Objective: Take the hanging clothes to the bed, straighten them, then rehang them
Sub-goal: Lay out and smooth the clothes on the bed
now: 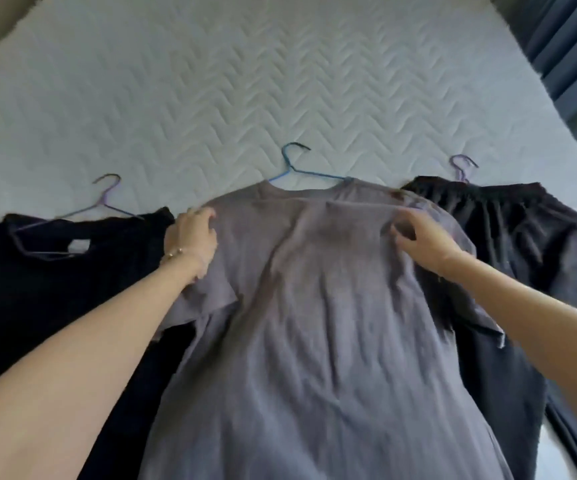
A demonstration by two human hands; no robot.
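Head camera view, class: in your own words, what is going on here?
A person has the grey T-shirt laid on the bed, its blue hanger partly inside the neck. The left hand and right hand hold the fabric at the two shoulders, straightening it. A black top and a dark garment lie either side of it.

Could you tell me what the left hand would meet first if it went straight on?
The left hand holds the grey shirt; beyond it, probably only bare mattress, left of the blue hanger.
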